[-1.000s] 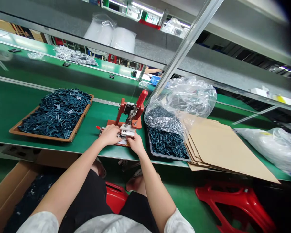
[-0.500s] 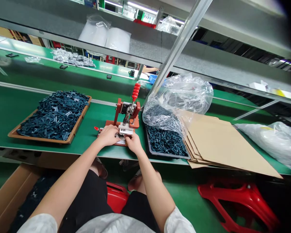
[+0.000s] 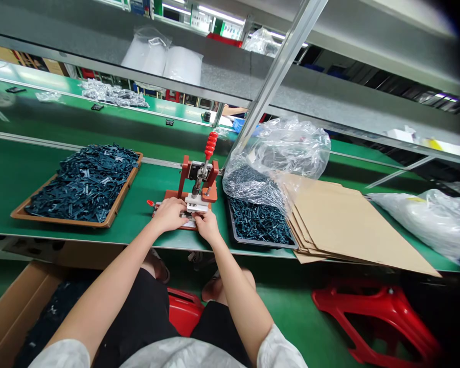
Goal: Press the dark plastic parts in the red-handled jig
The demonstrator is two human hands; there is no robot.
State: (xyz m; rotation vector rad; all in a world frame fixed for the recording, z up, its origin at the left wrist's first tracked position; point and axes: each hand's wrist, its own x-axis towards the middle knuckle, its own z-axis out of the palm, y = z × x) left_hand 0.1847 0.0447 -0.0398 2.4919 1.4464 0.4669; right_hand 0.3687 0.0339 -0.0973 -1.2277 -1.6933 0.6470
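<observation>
A hand-operated toggle press [image 3: 198, 179] with a red ribbed handle stands upright on the green bench in front of me. My left hand [image 3: 169, 213] reaches in from the left side of its base, fingers bent toward the slot under the white block [image 3: 197, 204]. From the right, my right hand [image 3: 207, 225] brings thumb and fingertips together at the same slot. Whatever lies between the fingertips is too small and covered to name. Left of the press is a brown tray [image 3: 111, 220] heaped with small dark parts [image 3: 84, 181]; right of it is a black tray [image 3: 233, 232] of similar parts.
A clear plastic bag [image 3: 291, 148] drapes over the black tray. Cardboard sheets [image 3: 352, 220] overhang the bench edge, with a white bag [image 3: 425, 220] beyond them. A metal post [image 3: 278, 76] rises behind the press. Below are a red stool [image 3: 383, 317] and a cardboard box [image 3: 23, 306].
The whole view has shifted slightly, so things sit a little further left. Both hands stay at the press base, and the handle remains upright.
</observation>
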